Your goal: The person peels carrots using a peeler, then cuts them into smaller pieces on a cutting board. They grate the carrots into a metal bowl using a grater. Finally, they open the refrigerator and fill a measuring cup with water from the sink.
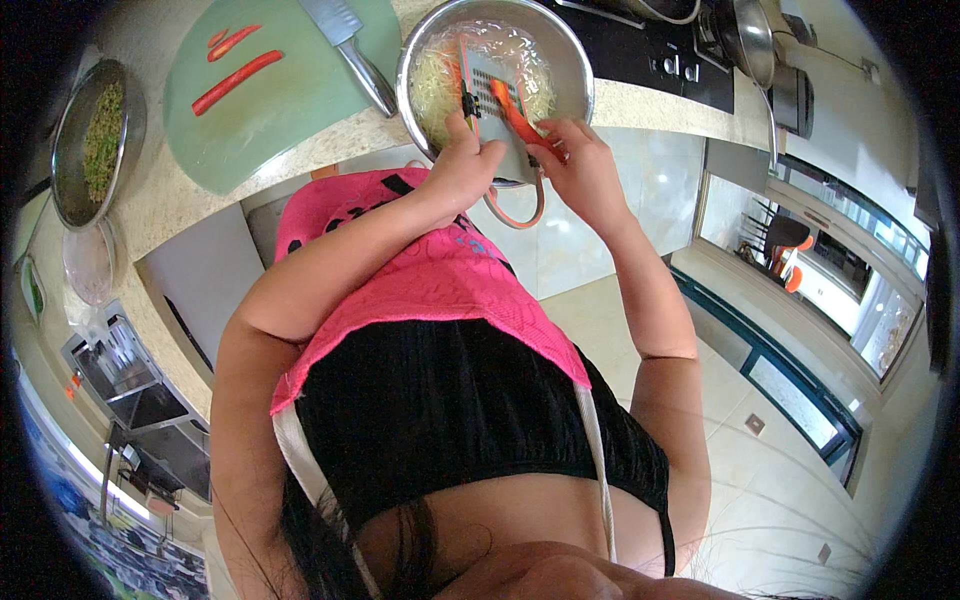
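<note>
My left hand grips the lower part of a flat grater, which leans tilted inside a large stainless steel bowl. Pale green shreds lie in the bowl, with some orange-red shreds by the grater. Between the fingers of my right hand is a red-orange vegetable piece, perhaps a carrot or pepper, its far end against the grater's holes. The grater's looped handle hangs over the bowl's near rim. Left of the bowl, several red vegetable pieces rest on a green cutting board.
A cleaver-like kitchen knife lies across the board's right side, its handle towards me. At far left stand a metal bowl of chopped greens and a clear container. A black cooktop and a pan are at the right.
</note>
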### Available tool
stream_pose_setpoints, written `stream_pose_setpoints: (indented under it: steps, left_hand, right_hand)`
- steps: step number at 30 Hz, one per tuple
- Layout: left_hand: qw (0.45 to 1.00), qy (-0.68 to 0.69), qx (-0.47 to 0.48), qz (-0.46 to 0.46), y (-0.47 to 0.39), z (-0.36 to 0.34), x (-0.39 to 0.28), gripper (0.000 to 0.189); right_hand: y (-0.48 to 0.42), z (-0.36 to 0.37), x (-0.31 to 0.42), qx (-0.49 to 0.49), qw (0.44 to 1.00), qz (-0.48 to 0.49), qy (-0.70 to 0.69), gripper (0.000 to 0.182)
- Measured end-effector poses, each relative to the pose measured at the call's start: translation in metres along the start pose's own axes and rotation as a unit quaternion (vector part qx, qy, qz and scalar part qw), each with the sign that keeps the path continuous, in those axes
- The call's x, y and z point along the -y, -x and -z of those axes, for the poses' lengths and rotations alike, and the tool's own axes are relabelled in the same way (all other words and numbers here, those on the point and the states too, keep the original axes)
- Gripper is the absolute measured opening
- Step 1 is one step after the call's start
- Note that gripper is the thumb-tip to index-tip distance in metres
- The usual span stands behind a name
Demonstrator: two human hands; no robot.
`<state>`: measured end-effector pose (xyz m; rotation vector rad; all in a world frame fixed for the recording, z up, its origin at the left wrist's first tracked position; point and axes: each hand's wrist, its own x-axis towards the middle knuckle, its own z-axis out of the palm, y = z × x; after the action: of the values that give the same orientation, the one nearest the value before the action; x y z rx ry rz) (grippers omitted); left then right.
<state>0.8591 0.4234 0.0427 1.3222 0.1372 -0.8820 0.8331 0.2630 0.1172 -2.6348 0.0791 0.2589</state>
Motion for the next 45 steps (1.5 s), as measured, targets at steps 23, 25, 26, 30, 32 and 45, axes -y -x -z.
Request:
stream_pose_setpoints:
  steps: [23, 25, 26, 30, 32, 45]
  left_hand:
    - [0.999, -0.031, 0.017, -0.013, -0.009, 0.003, 0.006, 0.037]
    - [0.999, -0.026, 0.033, -0.013, -0.007, 0.001, 0.008, 0.037]
    - [0.999, -0.024, 0.034, -0.014, -0.008, 0.001, 0.006, 0.040]
    - [1.000, -0.009, 0.007, -0.021, -0.005, 0.003, 0.004, 0.047]
    - [0.999, -0.008, -0.009, -0.038, -0.005, 0.001, 0.005, 0.048]
    - [1.000, -0.006, 0.015, -0.021, -0.006, 0.001, 0.008, 0.036]
  right_hand:
    - [-0.075, -0.045, -0.022, 0.002, 0.987, 0.039, 0.156, 0.020]
    - [-0.100, -0.062, -0.052, -0.024, 0.980, 0.044, 0.190, 0.021]
    - [-0.108, -0.066, -0.059, -0.039, 0.976, 0.051, 0.207, 0.023]
    - [-0.038, -0.019, -0.003, 0.041, 0.988, 0.094, 0.112, 0.022]
    - [-0.007, -0.006, 0.014, 0.046, 0.990, 0.100, 0.087, 0.022]
    - [-0.064, -0.034, -0.019, 0.014, 0.987, 0.082, 0.139, 0.019]
